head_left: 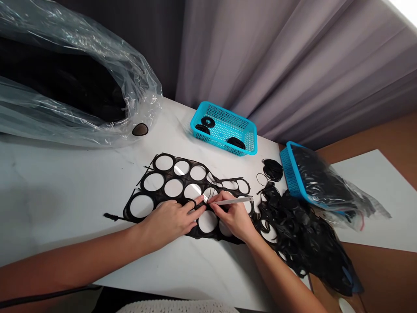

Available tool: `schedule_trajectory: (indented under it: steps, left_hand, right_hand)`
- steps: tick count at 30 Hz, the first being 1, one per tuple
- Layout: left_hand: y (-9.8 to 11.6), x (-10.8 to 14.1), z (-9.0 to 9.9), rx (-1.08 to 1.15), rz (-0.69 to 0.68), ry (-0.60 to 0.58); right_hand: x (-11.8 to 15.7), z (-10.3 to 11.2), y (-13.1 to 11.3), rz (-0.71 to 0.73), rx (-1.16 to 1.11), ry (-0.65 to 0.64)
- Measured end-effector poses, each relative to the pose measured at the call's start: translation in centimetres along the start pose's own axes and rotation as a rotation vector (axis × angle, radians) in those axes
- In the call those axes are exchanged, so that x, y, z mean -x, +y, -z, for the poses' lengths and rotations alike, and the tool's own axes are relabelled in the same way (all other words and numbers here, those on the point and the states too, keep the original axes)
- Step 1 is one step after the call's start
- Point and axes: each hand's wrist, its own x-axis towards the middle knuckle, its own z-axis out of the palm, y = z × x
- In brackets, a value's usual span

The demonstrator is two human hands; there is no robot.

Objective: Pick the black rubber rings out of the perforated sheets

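A thin black sheet [167, 176] full of large round holes lies spread on the white table. My left hand [174, 219] rests on it, fingers stretched out and pressing it down near the middle. In my right hand [236, 217] is a slim pale tool [233, 201] that looks like tweezers, pinched between thumb and fingers. Its tip meets the sheet just right of my left fingertips, where a thin black strand curves up. The exact contact is partly hidden by my fingers.
A blue basket [224, 114] holds several black rings. On the right lie a pile of black scraps [302, 230], a bundle of thin black loops [273, 169] and a second blue basket [291, 171] with a bag. A large clear bag [143, 82] stands left, near a dark oval piece [140, 129].
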Motion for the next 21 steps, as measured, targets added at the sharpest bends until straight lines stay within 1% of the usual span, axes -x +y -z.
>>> schedule_trajectory:
  steps: [2,4,6,9,11,12,14,16,17,18,19,20,21]
  left_hand:
    - [0.1,0.0,0.1,-0.044,-0.010,0.001]
    - [0.2,0.0,0.2,-0.074,-0.013,0.004]
    - [0.3,0.0,0.4,-0.102,-0.008,0.000]
    - [0.5,-0.1,0.7,-0.152,0.002,-0.024]
    - [0.5,-0.1,0.7,-0.158,0.000,-0.024]
    - [0.5,-0.1,0.6,-0.153,0.000,-0.020]
    - [0.4,-0.1,0.5,-0.135,-0.009,-0.002]
    - [0.3,0.0,0.2,-0.129,-0.015,0.008]
    - [0.2,0.0,0.1,-0.132,-0.018,0.011]
    - [0.2,0.0,0.0,-0.135,-0.023,0.014]
    - [0.1,0.0,0.0,-0.139,-0.023,0.015]
    - [0.0,0.0,0.0,-0.142,-0.024,0.018]
    - [-0.1,0.0,0.1,-0.143,-0.028,0.023]
  right_hand:
    - [0.0,-0.1,0.2,0.031,0.037,0.015]
    - [0.2,-0.4,0.6,0.094,0.135,0.043]
    - [0.8,-1.0,0.9,0.208,0.298,0.054]
    - [1.6,-1.8,0.9,0.412,0.538,0.021]
    - [1.5,-1.6,0.7,0.490,0.640,0.010]
    - [1.1,-1.1,0.7,0.498,0.680,0.032]
    - [-0.5,1.0,1.1,0.472,0.759,0.130]
    - [-2.5,4.1,1.9,0.370,0.864,0.314]
    - [-3.4,5.8,2.4,0.299,0.927,0.407]
    - [-4.2,7.4,2.9,0.192,0.987,0.524]
    - [-4.8,8.8,3.2,0.113,1.014,0.612]
    - [-5.1,9.8,3.3,0.055,1.009,0.676]
    - [-5.0,10.4,3.3,0.023,0.967,0.715]
